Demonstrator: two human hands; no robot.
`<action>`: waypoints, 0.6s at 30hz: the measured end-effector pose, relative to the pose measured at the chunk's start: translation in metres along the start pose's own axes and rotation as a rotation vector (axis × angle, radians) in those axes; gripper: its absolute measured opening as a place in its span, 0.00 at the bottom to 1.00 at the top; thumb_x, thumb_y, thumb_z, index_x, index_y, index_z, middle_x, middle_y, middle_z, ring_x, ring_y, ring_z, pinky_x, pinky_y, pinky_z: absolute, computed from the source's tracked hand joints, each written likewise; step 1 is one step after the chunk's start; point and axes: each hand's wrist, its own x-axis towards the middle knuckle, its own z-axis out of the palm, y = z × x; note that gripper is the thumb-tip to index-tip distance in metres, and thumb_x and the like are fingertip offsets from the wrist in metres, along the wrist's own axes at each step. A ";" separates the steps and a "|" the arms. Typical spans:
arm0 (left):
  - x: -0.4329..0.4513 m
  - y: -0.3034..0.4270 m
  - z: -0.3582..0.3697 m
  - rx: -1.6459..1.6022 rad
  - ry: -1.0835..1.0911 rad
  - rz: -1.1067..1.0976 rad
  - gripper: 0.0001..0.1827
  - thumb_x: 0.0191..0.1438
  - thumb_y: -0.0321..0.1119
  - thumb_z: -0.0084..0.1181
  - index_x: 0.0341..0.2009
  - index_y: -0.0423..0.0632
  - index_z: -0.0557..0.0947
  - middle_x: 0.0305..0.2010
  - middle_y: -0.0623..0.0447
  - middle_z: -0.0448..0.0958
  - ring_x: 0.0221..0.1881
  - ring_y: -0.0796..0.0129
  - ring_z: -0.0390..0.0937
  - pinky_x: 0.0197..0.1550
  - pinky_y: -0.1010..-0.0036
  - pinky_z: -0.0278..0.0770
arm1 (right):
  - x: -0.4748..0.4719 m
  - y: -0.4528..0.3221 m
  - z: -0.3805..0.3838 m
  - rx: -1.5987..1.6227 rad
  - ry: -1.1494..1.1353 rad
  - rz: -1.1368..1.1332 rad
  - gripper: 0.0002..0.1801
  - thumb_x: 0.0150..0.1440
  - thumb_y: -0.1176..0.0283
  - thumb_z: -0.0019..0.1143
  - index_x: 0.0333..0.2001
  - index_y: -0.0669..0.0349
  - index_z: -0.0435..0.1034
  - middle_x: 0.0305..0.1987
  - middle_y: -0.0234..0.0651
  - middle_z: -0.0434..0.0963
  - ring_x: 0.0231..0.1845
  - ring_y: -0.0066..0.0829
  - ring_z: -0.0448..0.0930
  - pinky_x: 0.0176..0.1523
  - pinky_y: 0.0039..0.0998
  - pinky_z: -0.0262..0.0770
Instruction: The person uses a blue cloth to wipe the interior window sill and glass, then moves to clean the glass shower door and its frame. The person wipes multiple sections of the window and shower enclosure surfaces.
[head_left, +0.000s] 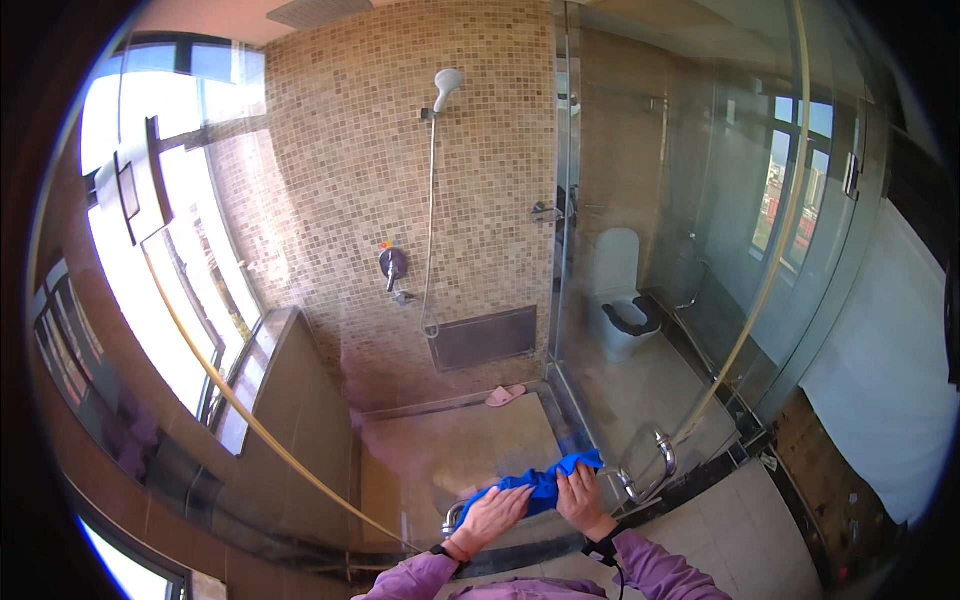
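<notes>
A blue cloth (541, 491) is bunched along a bar-like part at the glass shower enclosure, low in the middle of the view. My left hand (495, 517) lies over the cloth's left part with its fingers stretched together. At the cloth's right part, my right hand (581, 501) grips it with bent fingers. A curved chrome door handle (452, 517) shows just left of my left hand, its rest covered by the cloth and hand. Another chrome handle (664, 465) stands to the right of my right hand, touched by neither hand.
Curved glass with yellowish edge strips (780, 247) surrounds the shower. Inside are a hand shower (448, 82), a mixer valve (392, 266) and pink slippers (505, 395) on the floor. A toilet (626, 322) stands behind glass at right; a white sheet (877, 360) hangs at far right.
</notes>
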 end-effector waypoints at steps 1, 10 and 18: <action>0.000 -0.003 -0.003 0.008 0.088 -0.013 0.23 0.59 0.43 0.58 0.57 0.49 0.78 0.56 0.54 0.78 0.51 0.68 0.78 0.51 0.69 0.71 | 0.002 -0.001 0.000 -0.002 -0.009 0.014 0.18 0.57 0.81 0.55 0.52 0.69 0.75 0.57 0.51 0.74 0.60 0.53 0.74 0.59 0.50 0.73; 0.067 -0.037 -0.046 0.247 0.412 -0.431 0.34 0.49 0.63 0.62 0.53 0.52 0.81 0.66 0.42 0.68 0.75 0.21 0.34 0.63 0.19 0.25 | 0.124 -0.002 -0.009 0.092 0.313 0.047 0.20 0.55 0.79 0.58 0.54 0.63 0.75 0.57 0.47 0.76 0.59 0.52 0.76 0.66 0.53 0.65; -0.059 -0.023 0.026 0.067 0.009 -0.119 0.23 0.50 0.55 0.67 0.46 0.58 0.83 0.48 0.62 0.78 0.42 0.69 0.76 0.36 0.65 0.72 | -0.014 -0.001 0.047 0.178 -0.124 -0.362 0.09 0.53 0.62 0.67 0.39 0.41 0.79 0.45 0.23 0.81 0.44 0.30 0.79 0.50 0.35 0.71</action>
